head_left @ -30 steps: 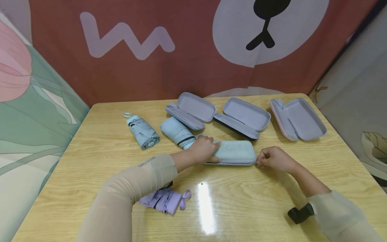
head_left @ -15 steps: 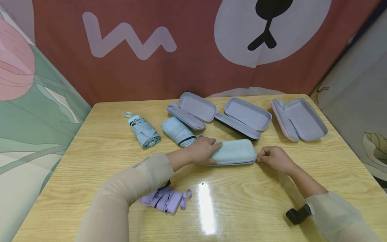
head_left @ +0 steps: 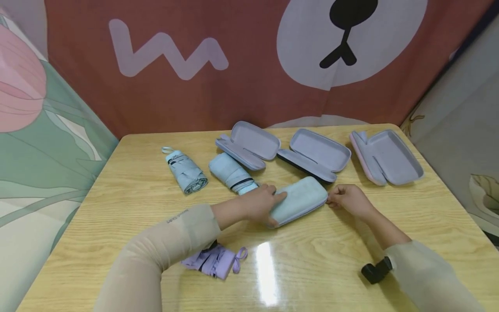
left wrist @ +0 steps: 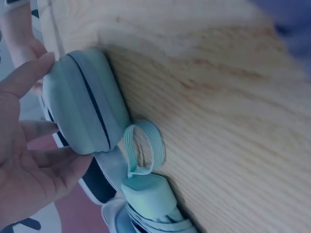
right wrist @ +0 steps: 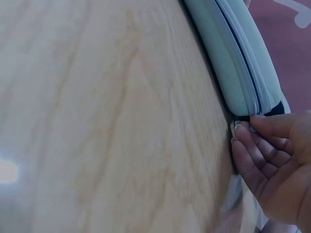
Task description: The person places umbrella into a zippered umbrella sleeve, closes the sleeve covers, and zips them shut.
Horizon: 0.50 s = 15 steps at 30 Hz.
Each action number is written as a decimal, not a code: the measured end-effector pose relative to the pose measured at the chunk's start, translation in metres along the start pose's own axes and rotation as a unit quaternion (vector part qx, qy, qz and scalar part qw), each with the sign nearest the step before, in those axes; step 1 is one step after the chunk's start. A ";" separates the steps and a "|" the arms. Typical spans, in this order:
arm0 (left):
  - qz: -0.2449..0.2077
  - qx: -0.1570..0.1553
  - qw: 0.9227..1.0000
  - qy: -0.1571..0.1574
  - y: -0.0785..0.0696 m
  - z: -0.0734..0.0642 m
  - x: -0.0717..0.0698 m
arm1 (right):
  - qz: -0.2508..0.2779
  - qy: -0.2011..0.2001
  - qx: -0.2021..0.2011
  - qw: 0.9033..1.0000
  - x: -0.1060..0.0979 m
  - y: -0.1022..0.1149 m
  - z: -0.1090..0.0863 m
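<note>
Lengthwise from eight to two o'clock, the mint zip case (head_left: 301, 200) lies between the left hand (head_left: 262, 204), fingers spread, gripping its eight-o'clock end, and the right hand (head_left: 348, 200), fingertips together, pinching its zip (right wrist: 244, 63) at two.

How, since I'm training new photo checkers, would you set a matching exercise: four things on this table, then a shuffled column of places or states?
Things
1. Mint case
2. Purple umbrella
3. Pink-edged case
4. Black-edged case

Places or states
A. Partly hidden by the left sleeve
B. Open, middle of three
C. Lid down over its base
D. Open, rightmost of three

Pairs: 1-C, 2-A, 3-D, 4-B
</note>
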<state>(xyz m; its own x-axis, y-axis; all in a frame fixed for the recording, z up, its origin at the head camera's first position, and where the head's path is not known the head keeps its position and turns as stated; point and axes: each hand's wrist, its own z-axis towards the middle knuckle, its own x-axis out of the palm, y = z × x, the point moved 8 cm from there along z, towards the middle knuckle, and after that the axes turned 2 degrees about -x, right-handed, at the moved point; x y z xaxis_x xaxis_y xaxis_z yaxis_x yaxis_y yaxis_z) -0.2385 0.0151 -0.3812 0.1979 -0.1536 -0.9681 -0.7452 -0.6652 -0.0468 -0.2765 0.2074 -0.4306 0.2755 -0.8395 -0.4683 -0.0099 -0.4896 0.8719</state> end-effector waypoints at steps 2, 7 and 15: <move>0.006 -0.006 1.000 0.006 -0.002 -0.001 0.002 | -0.003 -0.007 -0.002 1.000 0.001 0.002 0.004; 0.037 -0.016 0.999 -0.002 -0.007 -0.004 0.004 | -0.019 -0.015 -0.014 1.000 0.004 0.008 0.009; 0.058 -0.028 0.997 -0.033 -0.010 -0.006 0.005 | -0.075 -0.034 -0.030 0.996 0.004 0.016 0.005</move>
<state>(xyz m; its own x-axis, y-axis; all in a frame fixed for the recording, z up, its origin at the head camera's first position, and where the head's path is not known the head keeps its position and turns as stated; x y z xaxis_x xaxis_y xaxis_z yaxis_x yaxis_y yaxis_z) -0.2264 0.0169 -0.3843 0.0687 -0.1852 -0.9803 -0.7236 -0.6857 0.0788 -0.2800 0.1953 -0.4190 0.2038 -0.7729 -0.6009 0.0844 -0.5976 0.7973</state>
